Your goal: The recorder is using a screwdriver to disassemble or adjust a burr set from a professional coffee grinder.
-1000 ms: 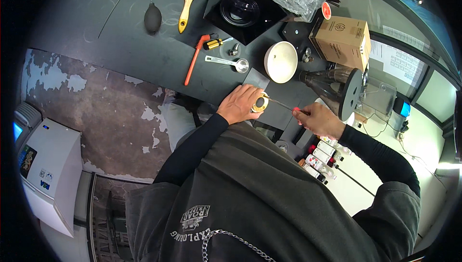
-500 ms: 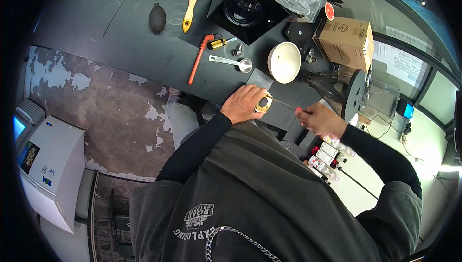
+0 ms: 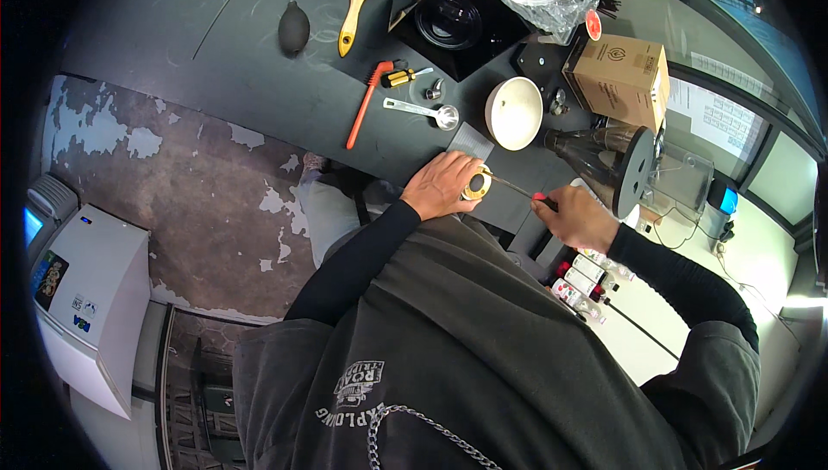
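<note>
My left hand (image 3: 442, 185) is closed around a small round part (image 3: 476, 184) with a brass-coloured rim and a dark centre, near the counter's front edge. To its right, my right hand (image 3: 580, 218) grips the dark and red handle of a screwdriver (image 3: 511, 185). The thin metal shaft reaches left to the rim of the round part; whether its tip sits in a screw is too small to tell. Just beyond my left hand lies a grey, ribbed flat piece (image 3: 470, 141). Most of the round part's side is hidden by my fingers.
Past my hands on the dark counter (image 3: 259, 82) lie a measuring spoon (image 3: 446, 117), a red-handled brush (image 3: 368, 108), a yellow-black screwdriver (image 3: 401, 78), a rubber blower (image 3: 294, 28) and a paintbrush (image 3: 354, 17). A cream bowl (image 3: 515, 116), dark hopper (image 3: 595, 155) and cardboard box (image 3: 617, 80) stand rightward.
The view has shifted slightly, moving the counter items a little right. My right hand has turned a bit, showing more of the dark handle. Both hands keep their hold.
</note>
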`<move>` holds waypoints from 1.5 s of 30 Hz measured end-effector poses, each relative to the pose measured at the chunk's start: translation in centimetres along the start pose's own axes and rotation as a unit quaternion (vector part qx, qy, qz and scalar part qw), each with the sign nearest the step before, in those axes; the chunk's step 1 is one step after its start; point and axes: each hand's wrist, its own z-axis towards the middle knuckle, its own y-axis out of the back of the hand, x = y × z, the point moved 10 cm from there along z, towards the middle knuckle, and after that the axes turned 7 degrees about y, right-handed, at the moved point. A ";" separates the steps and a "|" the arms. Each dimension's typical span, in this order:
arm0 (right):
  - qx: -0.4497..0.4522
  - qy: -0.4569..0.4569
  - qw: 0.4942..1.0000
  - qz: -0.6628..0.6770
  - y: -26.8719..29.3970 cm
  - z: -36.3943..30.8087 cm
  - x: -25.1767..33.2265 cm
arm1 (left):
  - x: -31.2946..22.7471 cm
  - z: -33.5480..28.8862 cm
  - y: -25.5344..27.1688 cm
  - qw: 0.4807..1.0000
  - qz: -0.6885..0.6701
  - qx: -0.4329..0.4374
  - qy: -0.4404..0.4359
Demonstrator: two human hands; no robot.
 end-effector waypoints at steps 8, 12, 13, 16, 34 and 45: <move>-0.099 0.095 0.969 -0.204 -0.5 -2.2 2.7 | -0.2 0.2 0.3 1.000 -0.002 -0.021 -0.009; -0.116 0.105 0.963 -0.218 -0.7 -2.4 2.6 | -0.6 0.2 0.7 0.999 -0.010 -0.029 -0.018; -0.119 0.105 0.965 -0.209 -0.8 -2.5 2.4 | -0.7 0.2 0.9 0.999 -0.009 -0.029 -0.023; -0.157 0.121 0.964 -0.178 1.0 -3.3 3.0 | -0.8 0.1 1.0 1.000 -0.015 -0.019 -0.018; 0.072 -0.195 0.900 0.383 -2.2 -0.9 -4.0 | -0.2 0.7 0.8 0.999 -0.025 -0.002 0.021; 0.089 -0.202 0.897 0.382 -2.6 -0.4 -4.4 | -0.3 0.5 0.6 1.000 -0.011 -0.008 0.016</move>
